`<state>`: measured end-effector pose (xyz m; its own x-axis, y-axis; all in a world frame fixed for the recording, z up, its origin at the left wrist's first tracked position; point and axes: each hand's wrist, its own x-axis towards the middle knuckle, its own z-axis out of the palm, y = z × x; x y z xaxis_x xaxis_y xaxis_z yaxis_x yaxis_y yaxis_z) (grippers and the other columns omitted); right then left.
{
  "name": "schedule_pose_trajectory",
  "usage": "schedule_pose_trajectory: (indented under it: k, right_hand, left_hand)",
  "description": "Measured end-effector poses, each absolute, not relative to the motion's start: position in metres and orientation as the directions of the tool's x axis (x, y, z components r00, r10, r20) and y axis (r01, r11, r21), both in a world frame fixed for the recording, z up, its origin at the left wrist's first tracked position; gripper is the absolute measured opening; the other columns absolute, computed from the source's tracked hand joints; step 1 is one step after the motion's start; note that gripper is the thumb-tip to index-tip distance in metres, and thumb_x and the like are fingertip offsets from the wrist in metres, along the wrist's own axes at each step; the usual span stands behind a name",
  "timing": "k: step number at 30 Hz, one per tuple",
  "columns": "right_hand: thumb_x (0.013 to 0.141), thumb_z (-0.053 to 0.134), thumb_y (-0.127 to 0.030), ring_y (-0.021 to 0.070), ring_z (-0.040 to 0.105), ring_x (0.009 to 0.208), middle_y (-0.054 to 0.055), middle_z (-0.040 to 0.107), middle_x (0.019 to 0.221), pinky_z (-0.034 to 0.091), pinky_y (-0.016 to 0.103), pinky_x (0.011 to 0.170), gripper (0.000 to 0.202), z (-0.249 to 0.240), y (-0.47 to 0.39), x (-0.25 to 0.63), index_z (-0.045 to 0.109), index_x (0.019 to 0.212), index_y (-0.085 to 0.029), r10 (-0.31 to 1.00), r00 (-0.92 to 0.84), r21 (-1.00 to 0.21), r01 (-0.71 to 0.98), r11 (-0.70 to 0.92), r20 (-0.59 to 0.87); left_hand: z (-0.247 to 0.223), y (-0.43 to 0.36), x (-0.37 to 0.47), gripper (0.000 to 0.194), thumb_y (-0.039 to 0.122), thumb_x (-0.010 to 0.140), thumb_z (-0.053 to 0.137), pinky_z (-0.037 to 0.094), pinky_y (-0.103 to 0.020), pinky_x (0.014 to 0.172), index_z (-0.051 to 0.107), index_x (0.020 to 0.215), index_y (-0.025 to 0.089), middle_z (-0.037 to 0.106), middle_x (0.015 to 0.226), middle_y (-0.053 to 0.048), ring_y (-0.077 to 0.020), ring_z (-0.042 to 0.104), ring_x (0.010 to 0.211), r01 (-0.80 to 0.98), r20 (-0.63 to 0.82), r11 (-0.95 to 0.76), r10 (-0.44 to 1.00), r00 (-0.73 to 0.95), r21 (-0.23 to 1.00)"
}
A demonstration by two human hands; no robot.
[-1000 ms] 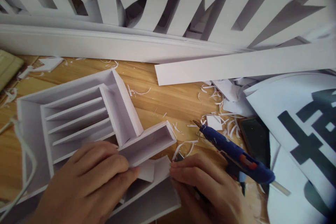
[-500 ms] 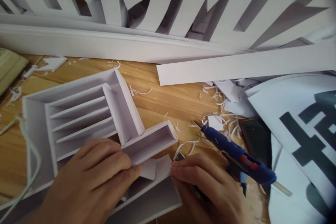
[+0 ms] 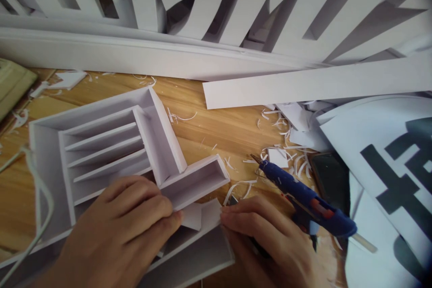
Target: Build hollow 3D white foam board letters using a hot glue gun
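Note:
A hollow white foam-board character (image 3: 165, 132) with upright walls and several inner slats lies on the wooden table. My left hand (image 3: 126, 225) rests over its lower middle, fingers closed together and gripping a wall there; the fingertips are partly hidden. My right hand (image 3: 270, 234) pinches the right end of a white strip (image 3: 211, 213) that runs along the character's lower arm. A small white flap stands between the two hands. Just beyond my right hand lies a blue hot glue gun (image 3: 307, 198), its nozzle pointing up and left and a glue stick protruding from its back.
Tall white cut-out letters (image 3: 209, 4) stand along the back. A long white strip (image 3: 303, 83) lies before them. Paper with black characters (image 3: 398, 184) and a dark phone-like slab (image 3: 329, 175) are at right. Trimmings litter the table; a pale cable (image 3: 43, 193) crosses the left.

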<state>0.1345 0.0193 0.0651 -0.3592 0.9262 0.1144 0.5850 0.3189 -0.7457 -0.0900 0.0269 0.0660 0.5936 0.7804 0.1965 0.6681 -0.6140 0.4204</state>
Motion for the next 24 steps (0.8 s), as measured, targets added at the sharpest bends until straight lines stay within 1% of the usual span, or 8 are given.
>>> schedule_pose_trajectory:
  k: [4,8,11,15,18,22,24]
  right_hand:
    - [0.084,0.055,-0.014,0.0108,0.066,0.063,0.001,0.068,0.077,0.053,0.017,0.054,0.012,0.0640,0.0180,0.1342,0.064,0.084,-0.022,0.928,-0.342,-0.752,0.571,0.331,0.149]
    - [0.084,0.056,-0.011,0.0115,0.066,0.067,0.002,0.068,0.080,0.053,0.018,0.057,0.014,0.0661,0.0181,0.1363,0.064,0.087,-0.021,0.922,-0.374,-0.746,0.587,0.315,0.095]
    - [0.084,0.056,-0.010,0.0113,0.065,0.067,0.002,0.068,0.080,0.053,0.018,0.058,0.013,0.0667,0.0175,0.1373,0.063,0.087,-0.020,0.921,-0.377,-0.752,0.577,0.319,0.101]
    - [0.084,0.054,-0.010,0.0113,0.065,0.069,0.002,0.067,0.081,0.053,0.018,0.061,0.013,0.0661,0.0160,0.1367,0.062,0.088,-0.020,0.922,-0.375,-0.769,0.559,0.312,0.101]
    - [0.085,0.054,-0.011,0.0116,0.065,0.069,0.002,0.067,0.080,0.052,0.018,0.060,0.013,0.0672,0.0159,0.1360,0.062,0.087,-0.021,0.922,-0.379,-0.750,0.586,0.307,0.081]
    - [0.086,0.052,-0.012,0.0117,0.065,0.069,0.002,0.066,0.081,0.052,0.019,0.060,0.015,0.0681,0.0163,0.1354,0.063,0.089,-0.021,0.923,-0.378,-0.756,0.583,0.299,0.073]
    - [0.086,0.051,-0.011,0.0119,0.065,0.071,0.002,0.066,0.083,0.053,0.019,0.062,0.016,0.0680,0.0161,0.1350,0.063,0.091,-0.021,0.925,-0.375,-0.770,0.571,0.285,0.064]
  left_hand:
    - [0.0645,0.0273,-0.0889,0.029,0.017,0.094,0.036,0.040,-0.037,0.082,0.063,0.089,0.026,0.062,0.072,0.003,-0.0166,0.054,0.074,0.678,0.185,-0.606,0.786,0.589,0.416]
    - [0.0624,0.0277,-0.0881,0.027,0.024,0.095,0.036,0.040,-0.038,0.080,0.062,0.089,0.029,0.062,0.071,0.003,-0.0176,0.055,0.074,0.687,0.207,-0.583,0.807,0.553,0.434]
    - [0.0623,0.0276,-0.0887,0.027,0.023,0.095,0.036,0.041,-0.038,0.079,0.062,0.091,0.029,0.063,0.072,0.003,-0.0178,0.056,0.074,0.682,0.191,-0.584,0.803,0.564,0.441]
    - [0.0625,0.0273,-0.0891,0.028,0.023,0.095,0.036,0.040,-0.039,0.079,0.062,0.089,0.028,0.063,0.071,0.004,-0.0174,0.056,0.073,0.677,0.211,-0.594,0.798,0.565,0.434]
    - [0.0621,0.0275,-0.0882,0.029,0.024,0.096,0.034,0.040,-0.039,0.076,0.062,0.088,0.027,0.063,0.071,0.004,-0.0173,0.055,0.072,0.674,0.221,-0.597,0.797,0.563,0.436]
    - [0.0639,0.0293,-0.0872,0.029,0.020,0.095,0.036,0.041,-0.037,0.073,0.062,0.086,0.027,0.062,0.071,0.004,-0.0165,0.055,0.072,0.686,0.179,-0.570,0.811,0.557,0.452]
    - [0.0668,0.0313,-0.0879,0.025,0.019,0.093,0.041,0.043,-0.035,0.071,0.063,0.087,0.029,0.062,0.071,0.004,-0.0162,0.056,0.071,0.692,0.148,-0.558,0.816,0.559,0.458]
